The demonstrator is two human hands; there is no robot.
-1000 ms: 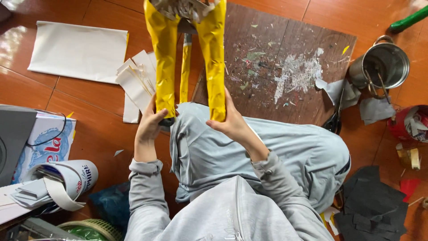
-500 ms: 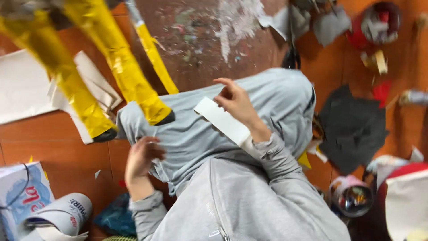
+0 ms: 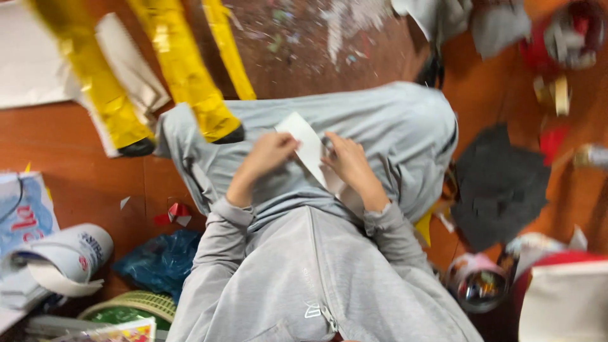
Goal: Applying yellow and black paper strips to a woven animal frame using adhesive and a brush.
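Observation:
I sit on the floor in grey clothes with a white paper strip (image 3: 310,151) across my lap. My left hand (image 3: 266,155) pinches its upper left edge. My right hand (image 3: 347,161) grips the strip from the right side. Just beyond my knee lie two yellow foil-wrapped tubes with black ends (image 3: 187,73), side by side, and a thinner yellow stick (image 3: 229,54). The picture is blurred by head motion.
A paint-spattered brown board (image 3: 329,38) lies ahead. White paper sheets (image 3: 123,60) sit under the tubes. A dark grey cloth (image 3: 500,187) is at right, a roll of white paper (image 3: 63,256) and a blue bag (image 3: 161,263) at lower left, a small tin (image 3: 476,285) at lower right.
My view swung right and down. My hands left the yellow tubes; the right hand brought the white strip to my lap and the left hand came over to hold it too.

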